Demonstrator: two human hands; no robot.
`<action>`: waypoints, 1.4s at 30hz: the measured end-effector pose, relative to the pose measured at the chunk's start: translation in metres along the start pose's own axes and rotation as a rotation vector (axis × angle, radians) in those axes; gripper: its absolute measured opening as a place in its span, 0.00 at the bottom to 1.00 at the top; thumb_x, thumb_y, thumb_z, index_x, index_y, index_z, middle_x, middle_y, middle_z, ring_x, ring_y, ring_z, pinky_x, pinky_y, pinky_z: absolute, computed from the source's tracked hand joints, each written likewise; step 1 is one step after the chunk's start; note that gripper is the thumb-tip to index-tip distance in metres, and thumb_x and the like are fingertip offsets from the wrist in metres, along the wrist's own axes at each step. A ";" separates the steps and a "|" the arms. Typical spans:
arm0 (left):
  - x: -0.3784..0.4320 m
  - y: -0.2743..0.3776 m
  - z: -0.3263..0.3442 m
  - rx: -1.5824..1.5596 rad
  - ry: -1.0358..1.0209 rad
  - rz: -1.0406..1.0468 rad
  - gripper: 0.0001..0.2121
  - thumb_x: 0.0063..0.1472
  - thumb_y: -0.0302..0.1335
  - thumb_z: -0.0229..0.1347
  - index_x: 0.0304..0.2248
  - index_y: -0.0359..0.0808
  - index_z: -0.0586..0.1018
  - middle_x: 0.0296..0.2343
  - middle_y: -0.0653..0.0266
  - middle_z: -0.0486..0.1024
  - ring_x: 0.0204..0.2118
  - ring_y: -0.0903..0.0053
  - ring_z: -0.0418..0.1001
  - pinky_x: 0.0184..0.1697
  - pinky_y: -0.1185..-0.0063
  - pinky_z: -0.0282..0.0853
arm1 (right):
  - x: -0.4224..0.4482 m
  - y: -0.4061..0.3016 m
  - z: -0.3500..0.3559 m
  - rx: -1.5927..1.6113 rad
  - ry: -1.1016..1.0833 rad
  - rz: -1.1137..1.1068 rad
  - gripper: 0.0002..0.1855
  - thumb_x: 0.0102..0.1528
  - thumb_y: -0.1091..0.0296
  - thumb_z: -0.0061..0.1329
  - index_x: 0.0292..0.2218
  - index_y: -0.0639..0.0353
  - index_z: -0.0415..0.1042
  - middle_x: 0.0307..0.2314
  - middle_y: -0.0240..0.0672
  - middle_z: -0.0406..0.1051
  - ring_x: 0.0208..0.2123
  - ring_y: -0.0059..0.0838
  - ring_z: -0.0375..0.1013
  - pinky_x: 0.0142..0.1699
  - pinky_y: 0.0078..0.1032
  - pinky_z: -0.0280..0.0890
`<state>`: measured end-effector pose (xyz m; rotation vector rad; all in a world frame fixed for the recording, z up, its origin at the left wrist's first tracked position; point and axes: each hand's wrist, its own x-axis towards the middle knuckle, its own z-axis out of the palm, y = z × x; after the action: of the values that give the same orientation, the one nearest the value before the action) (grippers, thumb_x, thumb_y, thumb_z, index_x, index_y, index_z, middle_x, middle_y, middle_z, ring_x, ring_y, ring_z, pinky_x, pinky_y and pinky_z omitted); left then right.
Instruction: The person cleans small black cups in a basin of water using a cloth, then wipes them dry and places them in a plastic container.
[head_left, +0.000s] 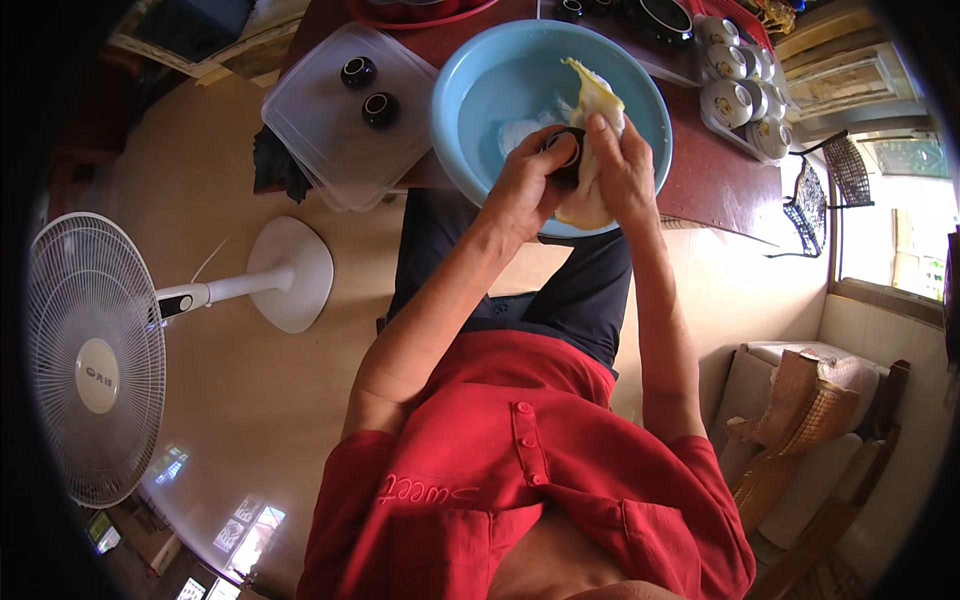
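Observation:
Over a blue plastic basin of water, my left hand grips a small dark cup, its pale foot ring partly covered by my thumb. My right hand holds a white cloth with yellow edges against the cup's right side. One end of the cloth sticks up past my fingers, and the rest hangs below them. Something whitish, perhaps suds or a reflection, shows in the water behind my left hand. Two similar dark cups sit upside down on a translucent plastic tray or lid left of the basin.
White patterned cups stand upside down on a tray at the right. A black oval dish lies behind the basin, near a red table's far side. A white standing fan is on the left; a chair is lower right.

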<state>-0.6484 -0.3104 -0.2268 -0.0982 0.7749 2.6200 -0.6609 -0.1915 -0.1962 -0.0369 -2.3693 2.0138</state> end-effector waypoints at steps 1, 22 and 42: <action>0.002 -0.001 -0.002 -0.068 0.018 0.007 0.14 0.56 0.26 0.46 0.42 0.30 0.65 0.36 0.60 0.67 0.39 0.75 0.67 0.44 0.78 0.64 | -0.004 0.002 0.005 -0.153 -0.001 -0.143 0.15 0.49 0.63 0.46 0.37 0.63 0.67 0.28 0.39 0.66 0.30 0.29 0.65 0.35 0.25 0.61; 0.003 -0.006 -0.015 -0.442 0.027 -0.067 0.18 0.60 0.35 0.42 0.45 0.33 0.63 0.43 0.58 0.64 0.47 0.69 0.62 0.52 0.69 0.56 | -0.016 0.010 0.010 0.008 0.006 -0.206 0.15 0.49 0.68 0.48 0.40 0.58 0.68 0.30 0.33 0.66 0.33 0.24 0.66 0.37 0.19 0.62; 0.002 0.007 -0.001 0.177 0.097 -0.069 0.17 0.59 0.33 0.43 0.46 0.33 0.62 0.40 0.60 0.64 0.43 0.76 0.64 0.45 0.77 0.62 | 0.000 -0.007 0.002 0.115 -0.104 -0.057 0.10 0.48 0.71 0.48 0.33 0.65 0.69 0.24 0.31 0.68 0.25 0.15 0.65 0.29 0.16 0.61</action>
<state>-0.6529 -0.3160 -0.2241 -0.1990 1.0142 2.4849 -0.6609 -0.1947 -0.1898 0.1395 -2.2789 2.1713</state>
